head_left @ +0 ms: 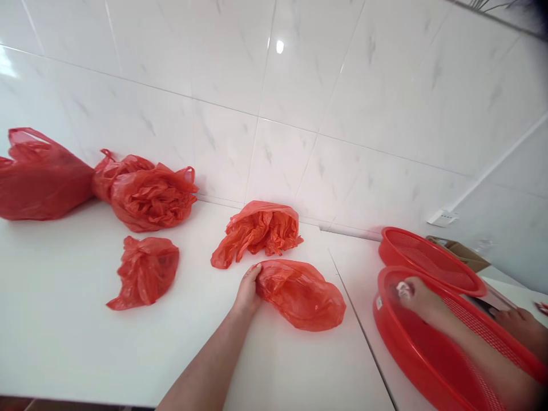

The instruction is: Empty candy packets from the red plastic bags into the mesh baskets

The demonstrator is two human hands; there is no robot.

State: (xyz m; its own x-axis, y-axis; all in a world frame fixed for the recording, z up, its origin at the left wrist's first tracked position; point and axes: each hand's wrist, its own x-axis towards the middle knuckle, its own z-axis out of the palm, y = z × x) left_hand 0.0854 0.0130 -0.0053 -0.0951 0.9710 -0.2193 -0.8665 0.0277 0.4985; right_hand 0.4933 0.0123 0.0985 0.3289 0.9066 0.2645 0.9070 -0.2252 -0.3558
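My left hand (pixel 249 290) grips the rim of a thin red plastic bag (pixel 302 295). The bag's mouth is spread wide, and it lies on the white table. Over at the right, my right hand (pixel 422 299) is inside a deep red plastic basket (pixel 396 337), near its far wall. Its fingers are closed around a small whitish piece (pixel 403 290), too blurred to name. Just behind the held bag lies a crumpled red plastic bag (pixel 268 231).
Another red plastic bag (pixel 148 271) lies on the left. Fuller red bags (pixel 47 180) stand against the tiled wall. Behind the basket is a second red basket (pixel 428 257), beside a cardboard box (pixel 462 251). Another person's hand (pixel 520 325) shows at the right edge. A seam divides the tabletops.
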